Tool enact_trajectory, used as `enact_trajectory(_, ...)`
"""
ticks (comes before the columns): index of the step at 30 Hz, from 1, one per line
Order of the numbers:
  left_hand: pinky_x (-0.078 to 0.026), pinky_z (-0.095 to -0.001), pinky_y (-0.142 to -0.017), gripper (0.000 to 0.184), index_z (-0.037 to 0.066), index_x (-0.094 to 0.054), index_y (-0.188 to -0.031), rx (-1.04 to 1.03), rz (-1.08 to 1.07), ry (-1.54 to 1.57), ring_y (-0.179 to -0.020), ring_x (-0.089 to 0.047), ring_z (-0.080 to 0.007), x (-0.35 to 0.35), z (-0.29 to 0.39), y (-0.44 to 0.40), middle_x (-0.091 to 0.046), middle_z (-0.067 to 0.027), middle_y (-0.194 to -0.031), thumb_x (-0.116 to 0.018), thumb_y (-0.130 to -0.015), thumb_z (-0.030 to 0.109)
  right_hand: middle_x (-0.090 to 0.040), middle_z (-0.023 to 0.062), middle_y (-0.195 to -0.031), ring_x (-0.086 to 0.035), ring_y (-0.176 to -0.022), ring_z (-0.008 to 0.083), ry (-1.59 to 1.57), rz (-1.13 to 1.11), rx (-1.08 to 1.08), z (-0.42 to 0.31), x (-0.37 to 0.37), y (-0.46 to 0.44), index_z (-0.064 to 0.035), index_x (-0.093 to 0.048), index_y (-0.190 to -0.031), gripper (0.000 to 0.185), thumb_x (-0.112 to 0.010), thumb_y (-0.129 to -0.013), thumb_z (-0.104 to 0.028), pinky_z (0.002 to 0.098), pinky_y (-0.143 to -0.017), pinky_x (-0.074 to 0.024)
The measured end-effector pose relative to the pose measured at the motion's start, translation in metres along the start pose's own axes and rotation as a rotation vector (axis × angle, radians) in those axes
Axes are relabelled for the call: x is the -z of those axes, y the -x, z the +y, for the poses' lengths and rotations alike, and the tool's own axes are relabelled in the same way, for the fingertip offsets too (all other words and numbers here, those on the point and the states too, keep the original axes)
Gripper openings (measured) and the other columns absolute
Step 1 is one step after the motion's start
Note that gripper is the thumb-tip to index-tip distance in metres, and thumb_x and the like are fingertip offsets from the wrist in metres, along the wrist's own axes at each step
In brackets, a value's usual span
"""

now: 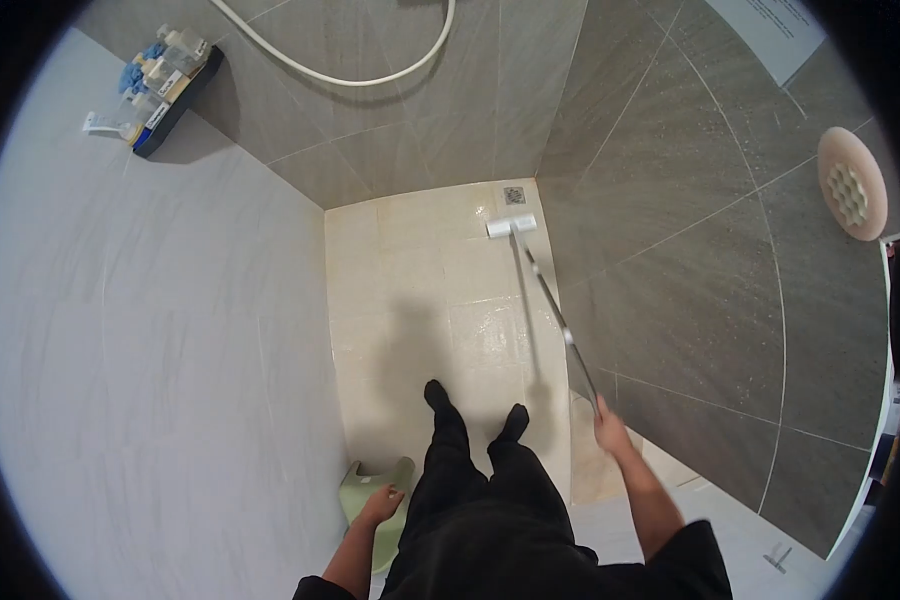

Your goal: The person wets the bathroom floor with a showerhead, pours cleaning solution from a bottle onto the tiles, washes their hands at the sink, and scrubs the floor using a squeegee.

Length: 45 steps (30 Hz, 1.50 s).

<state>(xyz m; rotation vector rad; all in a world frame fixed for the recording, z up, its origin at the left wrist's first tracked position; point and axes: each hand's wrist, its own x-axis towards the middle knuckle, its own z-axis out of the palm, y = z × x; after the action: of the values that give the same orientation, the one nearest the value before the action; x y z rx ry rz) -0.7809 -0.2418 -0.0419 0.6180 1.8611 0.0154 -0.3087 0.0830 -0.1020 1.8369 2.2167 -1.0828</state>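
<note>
My right hand (611,430) is wrapped around the upper end of a thin metal pole. The pole belongs to a mop (567,335) whose white, bar-shaped head rests on the pale tiled floor (390,260), just in front of a small square drain (514,196). At my left side, my left hand (382,503) hangs loosely curled, with nothing visible in it. It overlaps a pale green plastic stool or tub (360,490); whether it touches this cannot be told. Wet, shiny patches show on the floor near the mop's pole.
Grey tiled walls (670,200) rise ahead and to the right, a pale wall (190,330) to the left. A black corner shelf (180,105) holds several bottles. A white hose (345,82) loops overhead. On the right wall hangs a pink oval holder (852,185).
</note>
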Motion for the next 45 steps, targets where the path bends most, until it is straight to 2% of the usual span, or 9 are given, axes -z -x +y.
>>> enact_trajectory(4, -0.045, -0.04, -0.098, 0.058, 0.001, -0.051, -0.132, -0.053, 0.007, -0.07, -0.115, -0.059, -0.0356, 0.052, -0.004, -0.031, -0.062, -0.0241, -0.121, -0.058, -0.09, 0.04, -0.066, 0.0247, -0.086, -0.064, -0.054, 0.0309, -0.216, -0.199, -0.294, -0.152, 0.03, -0.121, -0.0163, -0.031, -0.148, 0.054, -0.041, -0.095, -0.02, 0.0428, -0.053, -0.053)
enact_trajectory(8, -0.047, -0.0398, -0.094, 0.051, 0.001, -0.054, -0.129, -0.032, 0.209, 0.13, -0.11, -0.061, -0.0342, 0.12, 0.019, -0.06, -0.064, -0.0221, -0.117, -0.057, -0.091, 0.036, -0.066, 0.0263, -0.086, -0.065, -0.066, 0.04, -0.085, -0.208, -0.241, -0.179, -0.02, -0.123, -0.0202, -0.025, -0.15, 0.057, -0.042, -0.096, -0.022, 0.0498, -0.065, -0.0523)
enact_trajectory(11, -0.048, -0.0399, -0.092, 0.049, 0.001, -0.056, -0.126, -0.083, 0.27, 0.266, -0.107, -0.063, -0.0345, 0.153, 0.015, -0.095, -0.065, -0.0214, -0.113, -0.057, -0.091, 0.035, -0.065, 0.0289, -0.087, -0.063, -0.081, 0.0461, 0.105, -0.242, -0.207, -0.147, -0.039, -0.052, -0.0243, -0.019, -0.151, 0.062, -0.044, -0.095, -0.023, 0.0549, -0.077, -0.0483)
enact_trajectory(18, -0.048, -0.04, -0.093, 0.049, 0.002, -0.057, -0.125, -0.084, 0.185, 0.264, -0.107, -0.063, -0.0347, 0.17, -0.007, -0.132, -0.065, -0.0214, -0.115, -0.056, -0.09, 0.036, -0.063, 0.0315, -0.079, -0.062, -0.076, 0.0488, 0.213, -0.282, -0.45, -0.132, -0.02, 0.183, -0.0244, -0.023, -0.15, 0.059, -0.045, -0.095, -0.027, 0.0583, -0.069, -0.0477)
enact_trajectory(25, -0.047, -0.0414, -0.095, 0.052, 0.001, -0.055, -0.126, -0.055, 0.095, 0.128, -0.11, -0.061, -0.0356, 0.174, -0.008, -0.11, -0.065, -0.0209, -0.116, -0.055, -0.09, 0.038, -0.062, 0.0333, -0.083, -0.064, -0.073, 0.0468, 0.045, -0.106, -0.339, -0.141, -0.05, 0.038, -0.0179, -0.028, -0.148, 0.054, -0.043, -0.097, -0.025, 0.0545, -0.065, -0.0496)
enact_trajectory(32, -0.046, -0.0403, -0.095, 0.052, 0.0, -0.054, -0.127, -0.047, 0.157, 0.204, -0.109, -0.062, -0.0353, 0.181, -0.037, -0.1, -0.065, -0.0223, -0.115, -0.054, -0.09, 0.037, -0.065, 0.0236, -0.075, -0.062, -0.051, 0.0295, -0.141, -0.239, -0.327, -0.303, -0.061, -0.115, -0.0137, -0.022, -0.15, 0.057, -0.042, -0.097, -0.023, 0.04, -0.044, -0.0528)
enact_trajectory(33, -0.046, -0.0403, -0.095, 0.052, 0.0, -0.054, -0.127, -0.045, 0.159, 0.206, -0.109, -0.062, -0.0353, 0.181, -0.04, -0.1, -0.065, -0.0223, -0.115, -0.054, -0.09, 0.037, -0.065, 0.0288, -0.081, -0.065, -0.062, 0.0395, -0.123, -0.277, -0.351, -0.328, -0.057, -0.108, -0.0138, -0.023, -0.15, 0.057, -0.04, -0.096, -0.024, 0.0478, -0.057, -0.055)
enact_trajectory(37, -0.047, -0.0395, -0.095, 0.052, -0.002, -0.056, -0.125, -0.007, 0.129, 0.211, -0.11, -0.062, -0.035, 0.179, -0.044, -0.095, -0.065, -0.0227, -0.116, -0.054, -0.09, 0.036, -0.064, 0.0306, -0.079, -0.064, -0.079, 0.0477, 0.149, -0.248, -0.149, -0.285, -0.099, -0.081, -0.0173, -0.027, -0.148, 0.056, -0.044, -0.096, -0.028, 0.0556, -0.077, -0.0501)
enact_trajectory(45, -0.046, -0.0397, -0.096, 0.053, -0.001, -0.054, -0.127, -0.005, 0.096, 0.217, -0.111, -0.061, -0.0341, 0.168, -0.039, -0.107, -0.064, -0.0223, -0.117, -0.054, -0.09, 0.037, -0.066, 0.0263, -0.081, -0.064, -0.077, 0.0456, 0.451, -0.43, -0.327, -0.179, -0.011, 0.151, -0.026, -0.022, -0.149, 0.056, -0.044, -0.097, -0.033, 0.057, -0.071, -0.0495)
